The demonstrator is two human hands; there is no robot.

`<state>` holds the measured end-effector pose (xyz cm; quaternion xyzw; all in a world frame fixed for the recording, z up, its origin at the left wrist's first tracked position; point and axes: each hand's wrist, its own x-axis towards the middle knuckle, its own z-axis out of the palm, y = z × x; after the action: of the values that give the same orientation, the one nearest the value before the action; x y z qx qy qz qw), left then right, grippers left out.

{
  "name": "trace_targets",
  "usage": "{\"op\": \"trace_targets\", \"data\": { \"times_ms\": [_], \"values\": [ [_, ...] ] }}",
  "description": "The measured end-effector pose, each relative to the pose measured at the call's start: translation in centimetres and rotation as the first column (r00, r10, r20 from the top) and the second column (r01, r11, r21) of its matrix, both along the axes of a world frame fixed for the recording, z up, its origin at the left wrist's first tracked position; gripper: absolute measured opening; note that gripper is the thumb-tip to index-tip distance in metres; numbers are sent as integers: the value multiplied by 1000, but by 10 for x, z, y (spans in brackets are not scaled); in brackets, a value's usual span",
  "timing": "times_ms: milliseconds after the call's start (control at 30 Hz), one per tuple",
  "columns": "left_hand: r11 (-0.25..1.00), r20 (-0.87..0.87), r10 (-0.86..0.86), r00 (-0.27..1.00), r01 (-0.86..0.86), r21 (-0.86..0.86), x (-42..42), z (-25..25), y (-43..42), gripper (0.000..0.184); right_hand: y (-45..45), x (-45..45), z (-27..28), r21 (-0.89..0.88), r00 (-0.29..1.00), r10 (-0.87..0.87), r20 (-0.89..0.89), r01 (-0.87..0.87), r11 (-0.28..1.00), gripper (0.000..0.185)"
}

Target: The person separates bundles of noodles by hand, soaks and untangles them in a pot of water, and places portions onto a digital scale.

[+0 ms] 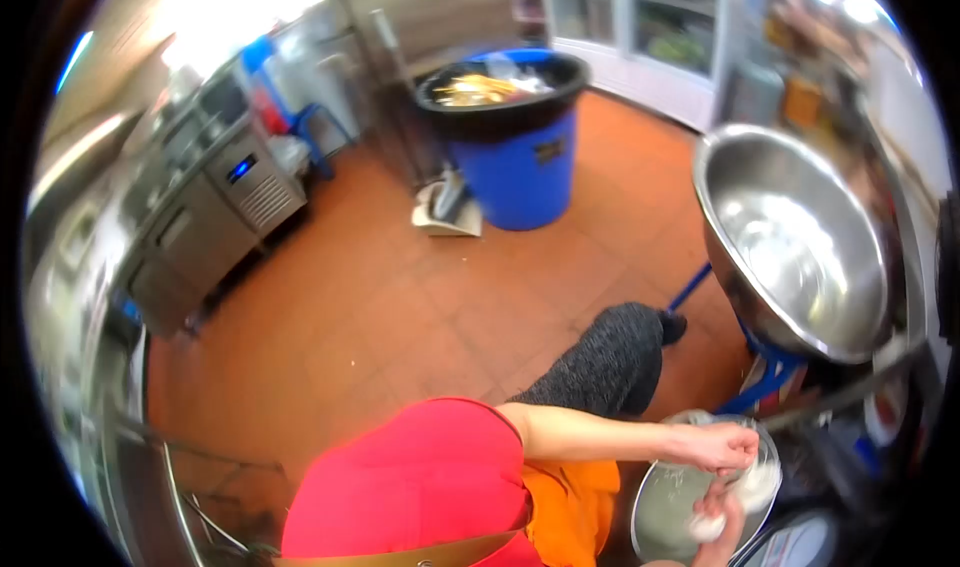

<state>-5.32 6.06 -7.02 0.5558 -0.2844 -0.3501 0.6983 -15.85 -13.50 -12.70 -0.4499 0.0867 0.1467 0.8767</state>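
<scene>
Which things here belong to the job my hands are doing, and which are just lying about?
In the job:
- left hand and right hand
- white lumps at your hands
- round tub beneath

Apparently just about:
- blue bin
- dustpan
- steel cabinet
- large steel bowl, though its role is unclear

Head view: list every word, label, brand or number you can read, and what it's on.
None readable.
Steel cabinet: lit blue display, too small and blurred to read.
Blue bin: dark label, too blurred to read.
</scene>
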Motion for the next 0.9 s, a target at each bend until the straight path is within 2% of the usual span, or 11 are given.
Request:
{"op": "trace_targets", "data": {
  "times_ms": [33,100,233,333,367,467,567,633,700,767,900],
  "values": [
    [1000,-80,19,997,-19,4,6,5,-3,16,-12,-2,-2,33,993,82,84,-85,996,36],
    [997,-140,56,989,-63,-41,17,14,11,15,-20,-4,18,-178,990,51,-130,-74,981,29],
    [987,-252,92,963,-122,-103,28,11,37,14,-42,8,15,-409,997,-20,-71,-10,913,28],
    [979,-273,176,946,-197,-49,33,-14,28,12,-86,4,1,-614,991,-130,23,117,781,27],
    [967,-312,143,939,-200,-157,28,-20,28,14,-101,-2,-1,-674,986,-164,42,149,723,27],
    [984,-387,163,907,-176,3,16,-28,21,12,-123,-17,5,-797,976,-212,50,167,581,26],
    [976,-125,-111,986,132,173,16,-53,4,18,-129,-29,20,-747,969,-240,57,201,634,20],
    [802,335,-418,844,170,573,4,-58,-24,35,-124,-37,43,-654,961,-270,65,245,715,21],
    [826,621,-435,652,14,563,-14,-71,-53,46,-120,-45,53,-565,946,-299,126,316,762,26],
    [890,688,-372,623,29,454,-23,-75,-88,51,-126,-50,53,-562,951,-284,120,301,771,27],
    [971,622,-224,750,118,207,-25,-48,-131,50,-113,-35,63,-629,978,-174,112,206,750,25]
  ]
}}
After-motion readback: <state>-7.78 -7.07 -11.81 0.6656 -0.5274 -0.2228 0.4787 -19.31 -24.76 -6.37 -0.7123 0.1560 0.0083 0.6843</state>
